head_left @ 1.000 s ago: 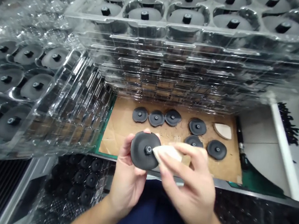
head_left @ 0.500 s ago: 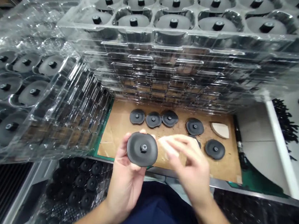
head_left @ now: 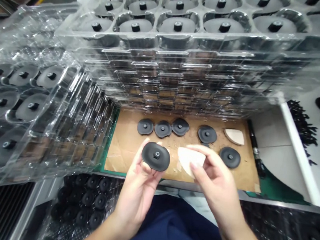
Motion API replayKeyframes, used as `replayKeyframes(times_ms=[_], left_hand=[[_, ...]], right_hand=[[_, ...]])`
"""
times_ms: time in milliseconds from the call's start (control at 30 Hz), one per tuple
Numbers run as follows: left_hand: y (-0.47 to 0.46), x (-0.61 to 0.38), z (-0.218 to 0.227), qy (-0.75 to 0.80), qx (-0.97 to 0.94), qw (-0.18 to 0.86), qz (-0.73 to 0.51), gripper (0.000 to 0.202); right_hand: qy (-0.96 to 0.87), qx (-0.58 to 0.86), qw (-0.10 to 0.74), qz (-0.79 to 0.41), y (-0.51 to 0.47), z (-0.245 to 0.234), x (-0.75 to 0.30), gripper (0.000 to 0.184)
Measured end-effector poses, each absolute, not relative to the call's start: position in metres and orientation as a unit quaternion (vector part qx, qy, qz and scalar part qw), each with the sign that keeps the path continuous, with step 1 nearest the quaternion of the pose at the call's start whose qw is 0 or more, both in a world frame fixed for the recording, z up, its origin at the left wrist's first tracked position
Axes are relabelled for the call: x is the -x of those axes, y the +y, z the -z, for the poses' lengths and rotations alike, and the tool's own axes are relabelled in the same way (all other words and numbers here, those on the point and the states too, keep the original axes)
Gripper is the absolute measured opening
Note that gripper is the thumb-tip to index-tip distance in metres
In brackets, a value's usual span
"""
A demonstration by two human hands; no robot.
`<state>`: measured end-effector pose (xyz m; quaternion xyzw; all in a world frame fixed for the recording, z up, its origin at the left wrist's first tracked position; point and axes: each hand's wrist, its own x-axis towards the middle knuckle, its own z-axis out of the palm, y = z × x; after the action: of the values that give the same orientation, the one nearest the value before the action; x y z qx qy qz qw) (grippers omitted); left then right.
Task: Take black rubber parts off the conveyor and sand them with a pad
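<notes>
My left hand (head_left: 139, 183) grips a black round disc (head_left: 156, 156) with a small hub in its middle, held above the near edge of a brown cardboard sheet (head_left: 122, 142). To the disc's right, my right hand (head_left: 216, 180) pinches a white wedge-shaped pad (head_left: 190, 158), a short gap away from the disc. Several more black discs (head_left: 163, 129) lie flat on the cardboard behind my hands, and a second white wedge (head_left: 234, 136) rests at its far right.
A tall stack of clear plastic trays (head_left: 183, 68) filled with black discs stands behind the cardboard. Another tray stack (head_left: 28, 105) leans at the left. A tray of small black parts (head_left: 87, 200) sits below at the left. A white bin wall (head_left: 295, 147) runs along the right.
The white pad was touching the disc's hub a second ago; my right hand has drawn it off to the right. The disc has tilted flatter in my left hand.
</notes>
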<state>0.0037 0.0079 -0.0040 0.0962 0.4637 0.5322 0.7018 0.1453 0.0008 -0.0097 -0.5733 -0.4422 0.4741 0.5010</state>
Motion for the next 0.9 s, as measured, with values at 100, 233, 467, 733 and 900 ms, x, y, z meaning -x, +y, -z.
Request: replayKeyframes(times_ms=[100, 233, 467, 733, 900], left_hand=[[0.006, -0.002, 0.005, 0.437, -0.108, 0.751, -0.483, 0.048], [0.005, 0.002, 0.008, 0.467, -0.099, 0.757, -0.446, 0.049], [0.012, 0.004, 0.001, 0.462, -0.107, 0.767, -0.433, 0.051], [0.015, 0.001, -0.008, 0.455, -0.112, 0.788, -0.398, 0.048], [0.013, 0.003, -0.010, 0.446, -0.077, 0.802, -0.389, 0.050]], right_hand=[[-0.617, 0.505, 0.495, -0.345, 0.016, -0.021, -0.135, 0.023], [-0.711, 0.460, 0.348, -0.402, 0.025, -0.037, -0.126, 0.019], [-0.676, 0.469, 0.432, -0.369, 0.014, -0.034, -0.129, 0.023], [-0.668, 0.465, 0.453, -0.363, 0.016, -0.037, -0.133, 0.024], [-0.682, 0.498, 0.336, -0.417, -0.001, -0.044, -0.157, 0.019]])
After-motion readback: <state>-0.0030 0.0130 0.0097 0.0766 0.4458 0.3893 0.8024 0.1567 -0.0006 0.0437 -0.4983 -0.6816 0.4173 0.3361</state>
